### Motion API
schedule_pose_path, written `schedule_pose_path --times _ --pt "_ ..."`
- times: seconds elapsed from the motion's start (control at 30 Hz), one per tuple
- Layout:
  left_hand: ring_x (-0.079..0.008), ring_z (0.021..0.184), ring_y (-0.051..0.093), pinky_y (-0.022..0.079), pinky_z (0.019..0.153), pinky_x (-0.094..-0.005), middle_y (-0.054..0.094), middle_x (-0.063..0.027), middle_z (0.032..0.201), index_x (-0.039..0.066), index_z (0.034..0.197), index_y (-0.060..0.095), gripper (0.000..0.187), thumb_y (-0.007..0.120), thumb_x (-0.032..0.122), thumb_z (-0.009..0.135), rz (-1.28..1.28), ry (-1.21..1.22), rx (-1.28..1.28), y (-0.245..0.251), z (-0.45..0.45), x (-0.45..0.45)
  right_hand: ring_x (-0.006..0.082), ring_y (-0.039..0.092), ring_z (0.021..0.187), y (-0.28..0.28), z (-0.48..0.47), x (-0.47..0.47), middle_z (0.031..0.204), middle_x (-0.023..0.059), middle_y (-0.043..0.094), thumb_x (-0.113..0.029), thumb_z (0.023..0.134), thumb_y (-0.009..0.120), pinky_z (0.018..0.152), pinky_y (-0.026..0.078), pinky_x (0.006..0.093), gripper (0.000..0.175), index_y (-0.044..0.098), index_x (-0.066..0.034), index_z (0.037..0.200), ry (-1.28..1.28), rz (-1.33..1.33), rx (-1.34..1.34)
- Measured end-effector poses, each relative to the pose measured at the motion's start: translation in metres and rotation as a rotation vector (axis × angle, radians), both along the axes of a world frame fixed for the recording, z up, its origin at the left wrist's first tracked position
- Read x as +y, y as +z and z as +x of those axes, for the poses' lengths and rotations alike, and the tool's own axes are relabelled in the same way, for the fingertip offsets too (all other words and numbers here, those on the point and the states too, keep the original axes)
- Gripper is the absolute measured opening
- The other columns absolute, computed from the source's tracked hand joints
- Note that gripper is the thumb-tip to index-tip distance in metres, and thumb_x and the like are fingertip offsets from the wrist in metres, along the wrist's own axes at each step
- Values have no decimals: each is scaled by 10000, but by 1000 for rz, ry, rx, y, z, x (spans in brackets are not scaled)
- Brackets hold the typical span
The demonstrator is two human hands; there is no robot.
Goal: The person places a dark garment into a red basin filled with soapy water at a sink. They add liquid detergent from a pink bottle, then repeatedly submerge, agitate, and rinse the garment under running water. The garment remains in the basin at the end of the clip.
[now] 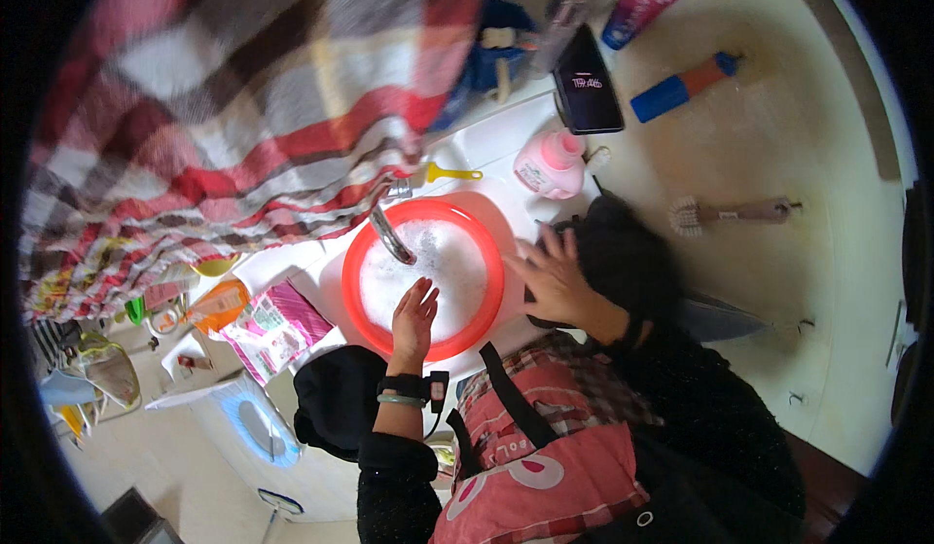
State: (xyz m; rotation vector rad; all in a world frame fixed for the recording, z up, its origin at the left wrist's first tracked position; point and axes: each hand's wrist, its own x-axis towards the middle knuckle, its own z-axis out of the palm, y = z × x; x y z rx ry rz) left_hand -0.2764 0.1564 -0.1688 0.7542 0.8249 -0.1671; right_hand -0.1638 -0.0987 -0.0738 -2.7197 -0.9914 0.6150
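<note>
A red plastic basin (498, 288) stands in a white sink (503, 212), full of white suds (456, 288). The metal faucet (390, 236) reaches over its rim. My left hand (414, 319) hovers above the near part of the suds, holding nothing, its fingers extended and slightly bent. To the right of the basin, my right hand (558, 277) has its fingers spread. It is in front of a blurred black cloth item (627, 252); whether they touch, I cannot tell. Another black cloth item (336, 402) lies left of my left forearm.
Behind the basin are a yellow-handled brush (454, 173), a pink bottle (551, 168) and a smartphone (589, 88). A pink package (281, 329) lies at the left. A checked curtain (255, 106) hangs across the upper left. Brushes (737, 213) hang on the right wall. A toilet (255, 423) stands lower left.
</note>
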Motion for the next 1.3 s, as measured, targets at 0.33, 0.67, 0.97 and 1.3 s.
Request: schedule_pose_path --times 0.33,0.67,0.97,1.3 --pt "-240 1136 577 457 900 -315 609 -85 1206 39 1214 551 318 561 234 963 -1 -98 -12 22 2 -8 379 557 947 -9 -18 -105 1073 185 565 -105 780 625 845 411 516 515 551 -214 1278 -172 -139 -320" --pt "-237 1181 534 421 976 -362 495 -111 1361 89 1333 469 415 578 212 951 89 -397 -145 64 16 -42 389 600 931 124 -19 -88 1001 172 615 -52 636 707 815 485 444 553 598 -117 1175 -493 523 -359" --pt "-294 1396 266 302 1110 -407 259 -131 1523 105 1495 224 980 828 177 726 408 -843 -546 89 26 -68 271 555 1170 214 -60 -60 1243 176 569 -39 640 824 955 465 373 754 467 11 1302 -672 990 -343" --pt "-196 1048 600 453 949 -314 648 -87 1111 -36 1200 564 372 656 127 879 135 -729 -520 143 7 -36 290 488 1195 211 -67 -29 1284 189 465 -62 731 769 991 439 411 718 368 67 1313 -641 820 -142"
